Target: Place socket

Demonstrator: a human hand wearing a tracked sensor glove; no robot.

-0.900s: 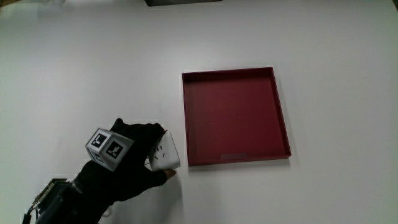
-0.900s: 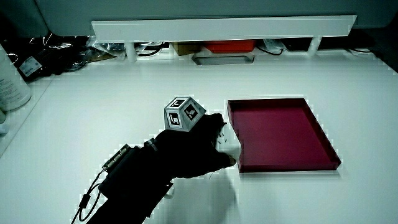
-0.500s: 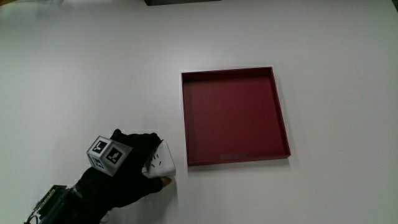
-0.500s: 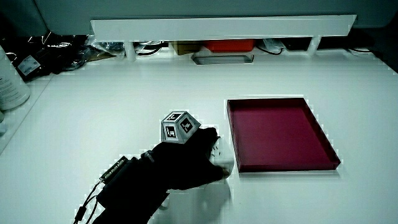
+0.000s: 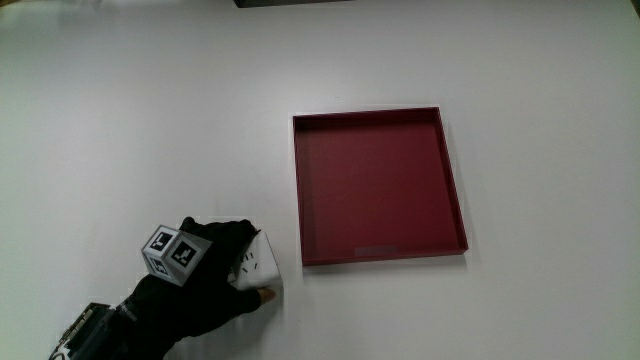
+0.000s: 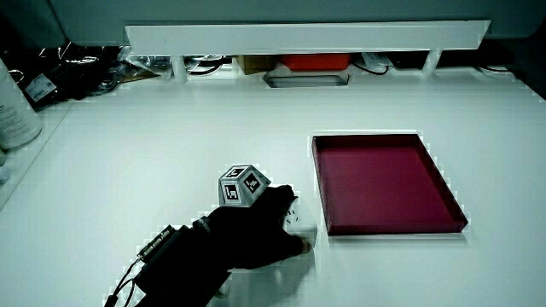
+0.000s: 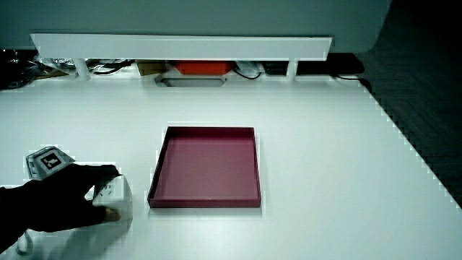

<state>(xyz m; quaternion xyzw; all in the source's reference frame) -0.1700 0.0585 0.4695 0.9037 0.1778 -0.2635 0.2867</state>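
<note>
Beside the red tray (image 5: 380, 185), at the corner nearest you, your hand (image 5: 205, 285) is wrapped over the white socket (image 5: 256, 265), fingers curled around its body so it is clamped between them and the thumb. The socket sits low, at or on the white table (image 5: 120, 120), just beside the tray's outer wall and not inside it; whether it rests fully on the surface I cannot tell. Its face with the plug holes points upward, which you can see past your knuckles in the main view and again in a side view (image 7: 108, 191). That top-down wrap suits setting a blocky thing down flat: your palm covers it and the patterned cube (image 5: 172, 250) on the back of the glove stays visible from above. In a side view (image 6: 256, 226) your hand hides most of the socket. Judging by how low you hold it, the placing looks close to done, with only the release left. The tray holds nothing.
</note>
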